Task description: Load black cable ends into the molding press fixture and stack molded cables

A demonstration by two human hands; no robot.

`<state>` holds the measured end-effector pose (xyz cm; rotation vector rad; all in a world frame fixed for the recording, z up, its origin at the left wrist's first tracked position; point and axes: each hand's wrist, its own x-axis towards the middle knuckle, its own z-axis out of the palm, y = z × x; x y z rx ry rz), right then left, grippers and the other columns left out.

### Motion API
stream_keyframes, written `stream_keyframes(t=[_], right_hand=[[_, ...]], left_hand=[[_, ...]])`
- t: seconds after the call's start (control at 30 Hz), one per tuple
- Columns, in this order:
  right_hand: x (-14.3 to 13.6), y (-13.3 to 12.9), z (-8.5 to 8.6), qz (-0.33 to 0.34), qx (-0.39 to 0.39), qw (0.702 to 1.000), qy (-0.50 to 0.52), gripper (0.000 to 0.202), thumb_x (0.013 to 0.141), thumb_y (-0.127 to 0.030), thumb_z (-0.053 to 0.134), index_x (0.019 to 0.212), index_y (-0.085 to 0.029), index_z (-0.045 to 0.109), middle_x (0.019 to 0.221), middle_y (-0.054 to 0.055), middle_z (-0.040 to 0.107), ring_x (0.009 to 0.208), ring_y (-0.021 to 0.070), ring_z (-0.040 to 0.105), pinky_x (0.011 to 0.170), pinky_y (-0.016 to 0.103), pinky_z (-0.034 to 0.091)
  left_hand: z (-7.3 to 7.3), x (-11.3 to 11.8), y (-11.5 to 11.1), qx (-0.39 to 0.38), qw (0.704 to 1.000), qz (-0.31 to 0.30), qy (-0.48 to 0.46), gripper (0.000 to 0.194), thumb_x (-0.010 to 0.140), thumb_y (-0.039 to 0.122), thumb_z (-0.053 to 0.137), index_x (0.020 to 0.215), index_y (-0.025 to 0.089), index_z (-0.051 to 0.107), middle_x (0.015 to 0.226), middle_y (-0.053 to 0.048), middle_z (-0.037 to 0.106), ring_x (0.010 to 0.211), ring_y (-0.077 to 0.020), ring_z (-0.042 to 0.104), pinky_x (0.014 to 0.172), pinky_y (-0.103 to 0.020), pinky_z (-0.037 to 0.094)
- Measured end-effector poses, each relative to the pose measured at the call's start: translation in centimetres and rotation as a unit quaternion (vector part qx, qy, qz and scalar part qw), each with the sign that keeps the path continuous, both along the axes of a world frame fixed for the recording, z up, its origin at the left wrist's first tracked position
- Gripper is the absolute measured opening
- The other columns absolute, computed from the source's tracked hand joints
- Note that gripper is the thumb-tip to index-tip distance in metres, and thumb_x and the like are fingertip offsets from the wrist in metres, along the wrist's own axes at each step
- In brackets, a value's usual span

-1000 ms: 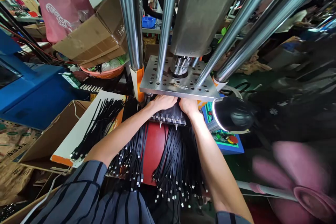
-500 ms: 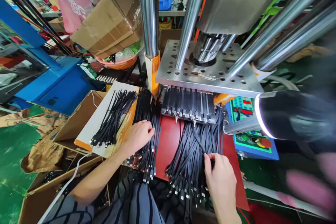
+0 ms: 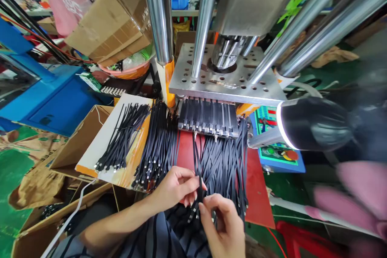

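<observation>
My left hand (image 3: 181,187) pinches a black flat cable (image 3: 198,165) over the lower middle of the red board (image 3: 186,149). Close beside it on the right, my right hand (image 3: 223,217) has thumb and forefinger together at the lower part of the same cable. Many black cables (image 3: 225,165) lie on the board beyond my hands, their metal plugs toward me. Under the press plate (image 3: 223,84) sits a metal fixture (image 3: 208,117) holding a row of black cables. Two more bundles of cables lie to the left, one on a white board (image 3: 110,119).
Steel columns (image 3: 159,16) rise around the press. A black lamp with a lit ring (image 3: 314,123) reaches in from the right, in front of a blue control box (image 3: 284,161). Open cardboard boxes (image 3: 78,141) stand at the left, near a blue cabinet (image 3: 51,100).
My left hand has moved right, off the left bundle, and now grips a cable. My right hand has come left and down beside it. The view has shifted slightly.
</observation>
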<state>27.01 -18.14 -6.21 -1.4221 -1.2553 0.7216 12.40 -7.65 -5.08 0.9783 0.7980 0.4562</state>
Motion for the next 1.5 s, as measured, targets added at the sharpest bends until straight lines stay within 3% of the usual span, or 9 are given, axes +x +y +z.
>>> stream_keyframes(t=[0.2, 0.47, 0.67, 0.77, 0.93, 1.07, 1.27, 1.37, 1.5], right_hand=[[0.9, -0.9, -0.6, 0.052, -0.028, 0.998, 0.003, 0.01, 0.097, -0.022, 0.066, 0.094, -0.025, 0.058, 0.076, -0.003, 0.06, 0.064, 0.0119, 0.061, 0.061, 0.019, 0.052], [3.4, 0.2, 1.8, 0.195, -0.119, 0.973, 0.038, 0.012, 0.094, -0.034, 0.073, 0.094, -0.024, 0.067, 0.081, -0.002, 0.066, 0.071, 0.0132, 0.062, 0.067, 0.02, 0.051], [1.5, 2.5, 2.1, 0.14, -0.103, 0.978, 0.116, 0.034, 0.101, -0.044, 0.062, 0.08, -0.019, 0.072, 0.079, 0.003, 0.066, 0.072, 0.0156, 0.06, 0.066, 0.025, 0.046], [0.9, 3.0, 1.6, 0.099, -0.08, 0.979, 0.158, 0.026, 0.097, -0.04, 0.069, 0.083, -0.02, 0.077, 0.08, 0.003, 0.068, 0.073, 0.0144, 0.062, 0.065, 0.023, 0.046], [1.4, 3.1, 0.6, 0.14, -0.086, 0.95, 0.264, 0.02, 0.093, -0.039, 0.074, 0.086, -0.02, 0.075, 0.077, 0.0, 0.064, 0.065, 0.0108, 0.057, 0.058, 0.02, 0.044], [1.4, 2.7, -0.2, 0.176, -0.133, 0.914, 0.34, 0.026, 0.088, -0.045, 0.078, 0.088, -0.019, 0.071, 0.073, -0.001, 0.061, 0.058, 0.0098, 0.052, 0.052, 0.02, 0.044], [0.7, 3.1, -0.9, -0.004, -0.085, 0.961, 0.264, 0.037, 0.085, -0.044, 0.08, 0.069, -0.019, 0.057, 0.065, -0.004, 0.053, 0.052, 0.0083, 0.041, 0.049, 0.022, 0.035], [0.4, 3.3, -1.0, -0.04, -0.054, 0.978, 0.196, 0.041, 0.087, -0.041, 0.078, 0.064, -0.02, 0.051, 0.061, -0.005, 0.047, 0.053, 0.0097, 0.039, 0.049, 0.023, 0.034], [0.0, 3.1, -1.3, -0.007, -0.02, 0.993, 0.116, 0.039, 0.093, -0.034, 0.072, 0.063, -0.02, 0.052, 0.063, -0.003, 0.049, 0.058, 0.0111, 0.043, 0.054, 0.024, 0.036]], left_hand=[[0.6, -1.0, -0.9, 0.061, 0.998, 0.021, -0.014, 0.045, 0.09, 0.054, 0.072, 0.078, 0.011, 0.077, 0.063, 0.0, 0.056, 0.046, -0.0061, 0.052, 0.043, -0.016, 0.04], [1.5, -1.4, -1.8, 0.211, 0.976, -0.043, 0.038, 0.036, 0.093, 0.029, 0.066, 0.061, 0.013, 0.068, 0.059, 0.0, 0.054, 0.054, -0.008, 0.05, 0.054, -0.021, 0.038], [0.9, -2.2, -2.8, 0.304, 0.938, -0.156, 0.062, 0.04, 0.091, 0.019, 0.064, 0.057, 0.016, 0.044, 0.061, 0.004, 0.045, 0.058, -0.0081, 0.042, 0.058, -0.024, 0.03], [0.6, -2.6, -2.7, 0.327, 0.92, -0.189, 0.103, 0.044, 0.095, 0.02, 0.061, 0.06, 0.017, 0.034, 0.066, 0.004, 0.041, 0.061, -0.008, 0.038, 0.059, -0.026, 0.026], [0.3, -2.5, -2.5, 0.348, 0.91, -0.209, 0.089, 0.045, 0.096, 0.023, 0.061, 0.058, 0.017, 0.036, 0.064, 0.004, 0.04, 0.058, -0.008, 0.037, 0.058, -0.026, 0.027], [0.0, -2.2, -2.3, 0.355, 0.915, -0.188, 0.043, 0.035, 0.097, 0.023, 0.058, 0.063, 0.016, 0.051, 0.073, -0.001, 0.058, 0.063, -0.0098, 0.05, 0.062, -0.024, 0.036], [-0.7, -2.3, -2.2, 0.39, 0.895, -0.192, 0.103, 0.039, 0.097, 0.021, 0.061, 0.061, 0.016, 0.05, 0.066, 0.003, 0.049, 0.06, -0.0089, 0.047, 0.059, -0.024, 0.032], [0.6, -2.2, -1.1, 0.384, 0.884, -0.219, 0.151, 0.031, 0.097, 0.023, 0.065, 0.067, 0.016, 0.06, 0.069, 0.002, 0.054, 0.065, -0.0106, 0.053, 0.062, -0.024, 0.036], [4.0, -1.0, 2.0, 0.376, 0.91, -0.081, 0.153, 0.027, 0.097, 0.039, 0.067, 0.111, 0.017, 0.073, 0.089, -0.003, 0.067, 0.075, -0.0142, 0.061, 0.069, -0.025, 0.046]])
